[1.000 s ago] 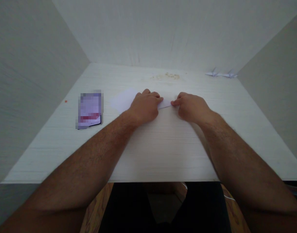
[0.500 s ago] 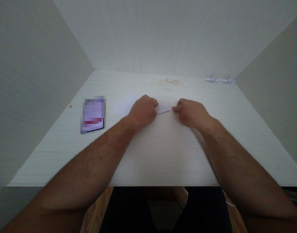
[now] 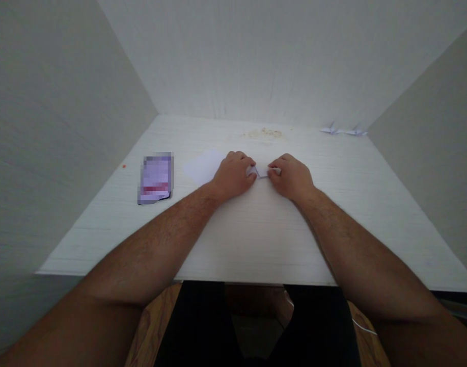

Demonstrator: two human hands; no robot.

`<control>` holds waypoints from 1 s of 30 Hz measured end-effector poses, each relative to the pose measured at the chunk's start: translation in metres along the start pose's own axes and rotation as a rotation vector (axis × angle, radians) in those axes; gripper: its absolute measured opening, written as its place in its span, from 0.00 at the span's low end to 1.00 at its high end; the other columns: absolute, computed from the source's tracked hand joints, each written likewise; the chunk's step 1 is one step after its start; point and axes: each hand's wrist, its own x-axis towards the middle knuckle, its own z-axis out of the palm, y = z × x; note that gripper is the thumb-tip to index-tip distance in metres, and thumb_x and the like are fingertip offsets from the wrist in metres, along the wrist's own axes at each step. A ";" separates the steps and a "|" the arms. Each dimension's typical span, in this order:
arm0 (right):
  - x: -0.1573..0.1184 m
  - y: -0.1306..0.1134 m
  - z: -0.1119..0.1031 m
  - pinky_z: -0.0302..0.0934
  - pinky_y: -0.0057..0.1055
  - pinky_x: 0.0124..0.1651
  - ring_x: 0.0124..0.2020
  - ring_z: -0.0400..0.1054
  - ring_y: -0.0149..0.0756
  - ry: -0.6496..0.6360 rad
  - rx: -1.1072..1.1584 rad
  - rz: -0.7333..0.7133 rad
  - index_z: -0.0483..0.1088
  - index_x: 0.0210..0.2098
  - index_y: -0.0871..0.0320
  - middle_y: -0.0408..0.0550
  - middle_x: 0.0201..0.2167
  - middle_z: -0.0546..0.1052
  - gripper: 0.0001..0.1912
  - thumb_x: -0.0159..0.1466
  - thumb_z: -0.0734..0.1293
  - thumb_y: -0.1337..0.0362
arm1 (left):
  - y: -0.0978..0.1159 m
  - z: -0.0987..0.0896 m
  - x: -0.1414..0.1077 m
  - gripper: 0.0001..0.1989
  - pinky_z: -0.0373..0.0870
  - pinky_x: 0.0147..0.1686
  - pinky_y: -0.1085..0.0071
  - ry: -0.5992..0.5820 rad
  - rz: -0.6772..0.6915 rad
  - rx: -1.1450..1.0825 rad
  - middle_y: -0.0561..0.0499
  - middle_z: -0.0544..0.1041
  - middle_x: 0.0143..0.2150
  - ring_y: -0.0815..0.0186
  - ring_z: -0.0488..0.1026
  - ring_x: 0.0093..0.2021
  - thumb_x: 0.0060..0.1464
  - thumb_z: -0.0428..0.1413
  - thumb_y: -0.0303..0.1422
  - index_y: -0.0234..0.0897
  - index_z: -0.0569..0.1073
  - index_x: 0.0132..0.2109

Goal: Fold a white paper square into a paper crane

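A small folded white paper [image 3: 262, 172] is held between both hands over the middle of the table. My left hand [image 3: 236, 174] pinches its left end between thumb and fingers. The right end is pinched by my right hand [image 3: 290, 176], whose fingers are curled. Part of the paper is hidden behind the fingertips. Beside my left hand, a flat white sheet [image 3: 203, 165] lies on the table, partly covered by that hand.
A phone [image 3: 155, 178] with a blurred screen lies on the white table [image 3: 256, 239] at the left. Folded paper pieces [image 3: 344, 131] with upright points rest at the back right. Yellowish marks [image 3: 266, 133] are near the back wall, and a small orange spot [image 3: 124, 166] is at the left.
My right hand has come slightly closer to my left hand. The left thumb now shows on the paper, and the paper appears bent between the hands. The whole view has shifted a little.
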 end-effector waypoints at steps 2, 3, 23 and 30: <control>0.000 0.001 0.000 0.64 0.40 0.45 0.44 0.72 0.45 -0.009 0.019 -0.005 0.79 0.45 0.56 0.54 0.46 0.78 0.14 0.66 0.64 0.60 | 0.000 0.001 0.000 0.19 0.64 0.60 0.59 -0.001 0.004 -0.008 0.40 0.75 0.53 0.54 0.67 0.55 0.59 0.55 0.34 0.32 0.77 0.55; 0.000 0.000 0.000 0.64 0.40 0.45 0.44 0.72 0.45 -0.018 0.027 -0.010 0.79 0.45 0.57 0.54 0.46 0.78 0.14 0.66 0.65 0.60 | 0.000 0.001 -0.001 0.20 0.64 0.60 0.58 -0.007 0.014 -0.008 0.41 0.75 0.53 0.54 0.67 0.55 0.59 0.54 0.32 0.33 0.76 0.57; 0.004 0.007 0.003 0.63 0.37 0.46 0.43 0.72 0.41 -0.059 0.088 -0.049 0.80 0.47 0.56 0.52 0.43 0.80 0.15 0.67 0.64 0.60 | 0.005 -0.004 -0.002 0.19 0.70 0.56 0.59 -0.011 0.087 -0.088 0.44 0.80 0.50 0.55 0.74 0.52 0.54 0.56 0.33 0.34 0.78 0.52; 0.003 0.007 0.005 0.64 0.36 0.46 0.41 0.72 0.39 -0.020 0.130 -0.044 0.79 0.47 0.56 0.51 0.44 0.80 0.15 0.63 0.68 0.62 | 0.006 -0.007 -0.002 0.15 0.72 0.49 0.63 0.018 -0.033 -0.167 0.46 0.82 0.42 0.60 0.78 0.43 0.54 0.56 0.31 0.36 0.80 0.48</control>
